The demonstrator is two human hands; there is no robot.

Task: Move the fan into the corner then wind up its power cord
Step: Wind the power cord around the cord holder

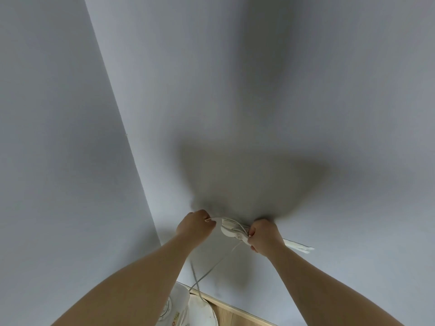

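Observation:
A white fan (181, 307) stands low in the corner between my forearms, with only its top and round base showing. Its white power cord (211, 267) runs up from it to a wound bundle of cord (233, 228) held in front of the wall. My right hand (264, 235) is closed around the bundle, and loose white ends (299, 245) stick out to its right. My left hand (196, 223) pinches a strand of the cord just left of the bundle.
Two pale grey walls meet in a corner line (131, 147) at the left. A strip of wooden floor (235, 312) shows at the bottom, next to the fan's base. My shadow falls on the wall (247, 180) above my hands.

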